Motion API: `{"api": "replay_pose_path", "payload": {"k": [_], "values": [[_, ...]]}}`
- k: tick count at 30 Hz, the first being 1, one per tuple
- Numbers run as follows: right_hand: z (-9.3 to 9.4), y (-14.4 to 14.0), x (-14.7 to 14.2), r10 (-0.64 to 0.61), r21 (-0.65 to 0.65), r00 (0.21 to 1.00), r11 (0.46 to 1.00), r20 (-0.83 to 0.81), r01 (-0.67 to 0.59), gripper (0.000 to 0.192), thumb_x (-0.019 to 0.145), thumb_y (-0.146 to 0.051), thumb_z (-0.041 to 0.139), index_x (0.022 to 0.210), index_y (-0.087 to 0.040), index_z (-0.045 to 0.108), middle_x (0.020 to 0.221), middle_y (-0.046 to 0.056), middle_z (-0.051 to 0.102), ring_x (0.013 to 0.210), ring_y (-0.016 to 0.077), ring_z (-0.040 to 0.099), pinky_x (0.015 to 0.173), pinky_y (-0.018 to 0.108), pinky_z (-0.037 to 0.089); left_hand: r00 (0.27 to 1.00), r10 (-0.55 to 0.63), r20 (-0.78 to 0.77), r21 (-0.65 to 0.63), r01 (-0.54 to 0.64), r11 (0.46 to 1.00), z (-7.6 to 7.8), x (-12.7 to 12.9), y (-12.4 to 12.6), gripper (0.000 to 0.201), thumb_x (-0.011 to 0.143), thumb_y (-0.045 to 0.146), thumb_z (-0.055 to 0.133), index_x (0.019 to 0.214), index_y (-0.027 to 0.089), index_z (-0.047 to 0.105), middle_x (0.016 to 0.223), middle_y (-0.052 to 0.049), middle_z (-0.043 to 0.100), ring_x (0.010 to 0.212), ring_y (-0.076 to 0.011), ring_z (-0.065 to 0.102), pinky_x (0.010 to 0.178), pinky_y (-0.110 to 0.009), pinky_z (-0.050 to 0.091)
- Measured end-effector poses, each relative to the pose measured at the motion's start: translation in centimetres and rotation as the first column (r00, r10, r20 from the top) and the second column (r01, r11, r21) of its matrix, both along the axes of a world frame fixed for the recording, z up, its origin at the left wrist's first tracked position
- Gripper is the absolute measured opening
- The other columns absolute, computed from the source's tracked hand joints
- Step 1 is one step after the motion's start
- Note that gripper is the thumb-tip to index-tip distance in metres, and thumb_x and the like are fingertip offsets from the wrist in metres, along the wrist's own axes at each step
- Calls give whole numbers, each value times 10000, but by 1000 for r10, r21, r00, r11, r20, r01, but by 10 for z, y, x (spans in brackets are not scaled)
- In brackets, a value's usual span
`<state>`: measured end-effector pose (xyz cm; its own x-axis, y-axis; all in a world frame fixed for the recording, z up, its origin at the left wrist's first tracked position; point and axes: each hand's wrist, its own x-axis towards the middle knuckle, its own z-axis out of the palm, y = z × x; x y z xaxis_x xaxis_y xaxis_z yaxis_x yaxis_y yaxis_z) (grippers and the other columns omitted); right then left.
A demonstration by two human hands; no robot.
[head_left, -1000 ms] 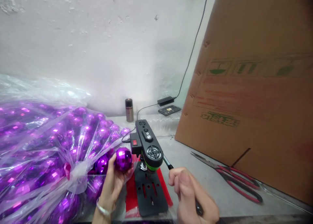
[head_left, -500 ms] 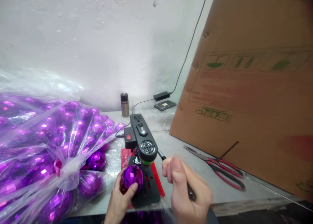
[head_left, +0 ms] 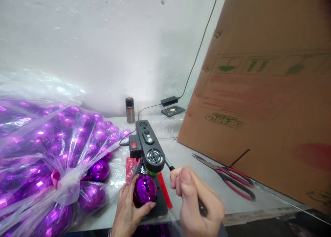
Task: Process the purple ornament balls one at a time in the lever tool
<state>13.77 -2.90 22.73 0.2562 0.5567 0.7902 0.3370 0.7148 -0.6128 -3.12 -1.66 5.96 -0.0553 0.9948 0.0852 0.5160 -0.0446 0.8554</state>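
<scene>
A shiny purple mirror-faceted ball [head_left: 145, 189] is in my left hand [head_left: 128, 206], thumb in front and fingers along its left side. It sits over the black base plate [head_left: 162, 204] of a small press-like machine [head_left: 150, 147], just below its round, green-edged head. Whether the ball touches the head, I cannot tell. My right hand [head_left: 198, 202] is wrapped round the black lever handle [head_left: 202, 207] on the machine's right side, thumb on top. Red strips [head_left: 164, 190] show at the edges of the base.
A clear plastic bag of purple balls [head_left: 64, 140] fills the left side. Long-nosed pliers [head_left: 229, 176] with red and black handles lie to the right, before a large cardboard box [head_left: 258, 92]. Behind stand a small bottle [head_left: 130, 111], a phone [head_left: 172, 111] and a power adapter [head_left: 169, 101].
My left hand has moved the ball slightly right, closer under the machine's head. My right hand keeps its hold on the lever handle. The camera view has shifted a little.
</scene>
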Motion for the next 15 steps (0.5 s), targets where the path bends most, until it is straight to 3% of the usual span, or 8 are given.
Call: {"api": "replay_pose_path", "payload": {"k": [10,15], "values": [[4,-2,-1,-12,-28,1000,1000,6,12,399,1103,-116,504,720,-226,474,622,-53,489,547,82,522,556,211,424,996,-72,50,-96,77,992,18,3,8,892,667,480,894,1494,216,690,1521,-194,730,1483,-480,608,1291,-671,427],[5,-2,0,-8,-41,1000,999,12,8,384,1107,-119,508,741,-228,473,641,-55,509,566,77,537,571,198,428,989,-103,110,-131,117,984,20,-3,12,887,696,514,869,1505,209,669,1519,-190,733,1470,-447,632,1286,-611,454]]}}
